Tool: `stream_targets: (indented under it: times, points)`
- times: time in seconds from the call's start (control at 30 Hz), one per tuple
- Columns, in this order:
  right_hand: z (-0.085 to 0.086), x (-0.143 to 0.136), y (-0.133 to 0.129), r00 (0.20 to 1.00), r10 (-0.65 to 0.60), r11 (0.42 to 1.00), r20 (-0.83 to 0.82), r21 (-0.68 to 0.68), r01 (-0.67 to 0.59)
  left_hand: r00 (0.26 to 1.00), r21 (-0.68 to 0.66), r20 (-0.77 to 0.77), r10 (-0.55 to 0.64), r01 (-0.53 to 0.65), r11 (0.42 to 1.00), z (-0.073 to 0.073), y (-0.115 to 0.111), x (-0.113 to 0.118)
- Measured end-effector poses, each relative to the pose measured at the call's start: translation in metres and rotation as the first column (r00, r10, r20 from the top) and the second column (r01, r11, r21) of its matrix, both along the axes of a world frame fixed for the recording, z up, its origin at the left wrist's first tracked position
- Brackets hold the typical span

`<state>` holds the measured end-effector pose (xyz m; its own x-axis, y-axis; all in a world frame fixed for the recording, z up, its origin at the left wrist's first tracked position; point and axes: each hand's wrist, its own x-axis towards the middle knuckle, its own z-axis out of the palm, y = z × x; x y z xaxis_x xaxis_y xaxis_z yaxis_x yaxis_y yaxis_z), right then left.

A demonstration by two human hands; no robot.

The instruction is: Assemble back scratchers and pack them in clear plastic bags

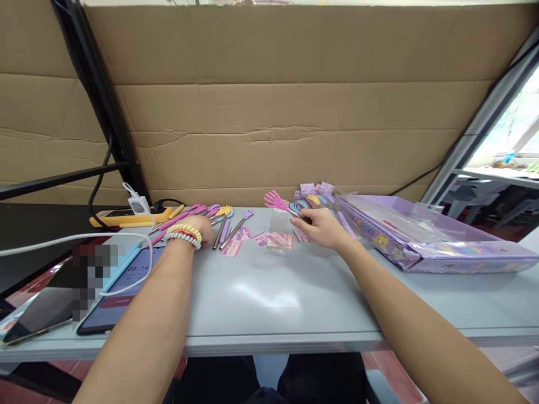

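Observation:
My right hand (320, 225) is closed on a back scratcher with a pink hand-shaped head (275, 200) and a metal shaft. The pink head points left, above a clear plastic bag (279, 252) lying on the table with a pink card (279, 240) in or under it. My left hand (205, 229), with beaded bands at the wrist, is at a pile of pink, purple and yellow back scratchers; its fingers are mostly hidden, so its grip cannot be made out. Just right of it lie a purple-headed back scratcher (236, 230) and several small pink cards (231, 248).
An open purple box (467, 258) with clear plastic in it stands at the right. Wrapped pieces and cards (314, 191) are heaped behind my right hand. At the left are a phone (113, 303) showing a timer, a second dark device (46, 297), a white cable (76, 238) and a yellow power strip (135, 217).

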<state>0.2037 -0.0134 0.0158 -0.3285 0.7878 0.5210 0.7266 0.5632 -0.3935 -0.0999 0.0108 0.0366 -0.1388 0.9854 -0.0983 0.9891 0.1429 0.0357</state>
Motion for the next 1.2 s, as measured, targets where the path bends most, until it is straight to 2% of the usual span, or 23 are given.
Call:
stream_targets:
  times: [0.07,0.13,0.17,0.23,0.27,0.33,0.37,0.47,0.53,0.6,0.73,0.93,1.1,1.2]
  points:
    - [0.001,-0.001,0.0,1.0,-0.002,0.998,-0.019,0.058,0.003,0.997,-0.026,-0.029,0.077,-0.077,0.997,0.005,-0.001,0.006]
    - [0.002,-0.003,-0.001,0.997,-0.011,0.984,-0.077,0.174,0.024,0.996,0.118,0.003,0.092,-0.092,0.989,0.008,-0.003,0.014]
    - [0.004,-0.003,-0.002,0.993,-0.021,0.97,-0.12,0.238,0.049,0.998,0.202,0.032,0.055,-0.06,0.978,0.008,-0.004,0.019]
    - [0.006,-0.004,-0.002,0.967,-0.058,0.943,-0.246,0.306,0.134,0.991,0.337,0.073,-0.116,0.085,0.938,0.006,-0.006,0.032]
    - [0.007,-0.003,-0.002,0.943,-0.077,0.941,-0.324,0.29,0.176,0.97,0.389,0.079,-0.23,0.182,0.903,0.004,-0.007,0.04]
    - [0.008,-0.001,-0.001,0.871,-0.089,0.96,-0.482,0.191,0.204,0.906,0.479,0.061,-0.42,0.343,0.808,-0.002,-0.009,0.055]
    - [0.008,0.0,0.0,0.827,-0.078,0.975,-0.556,0.129,0.178,0.876,0.504,0.053,-0.48,0.391,0.77,-0.006,-0.01,0.062]
    - [0.008,0.003,0.003,0.677,-0.012,1.0,-0.736,-0.024,-0.009,0.817,0.507,0.073,-0.571,0.463,0.727,-0.019,-0.012,0.077]
    - [0.008,0.003,0.003,0.589,0.014,0.984,-0.808,-0.093,-0.15,0.797,0.498,0.09,-0.597,0.483,0.72,-0.025,-0.013,0.082]
    - [0.008,0.002,0.004,0.54,0.025,0.958,-0.841,-0.135,-0.254,0.789,0.488,0.098,-0.607,0.493,0.72,-0.028,-0.014,0.083]
    - [0.007,0.0,0.003,0.515,0.034,0.933,-0.857,-0.158,-0.324,0.788,0.465,0.092,-0.609,0.507,0.726,-0.028,-0.016,0.083]
    - [0.008,-0.003,0.002,0.506,0.015,0.91,-0.863,-0.198,-0.364,0.759,0.474,0.082,-0.646,0.54,0.695,-0.029,-0.017,0.086]
    - [0.009,-0.001,0.002,0.488,0.012,0.9,-0.873,-0.203,-0.386,0.725,0.485,0.15,-0.672,0.538,0.689,-0.029,-0.017,0.087]
    - [0.01,0.003,0.003,0.461,0.008,0.891,-0.888,-0.203,-0.407,0.693,0.518,0.181,-0.698,0.536,0.667,-0.029,-0.018,0.088]
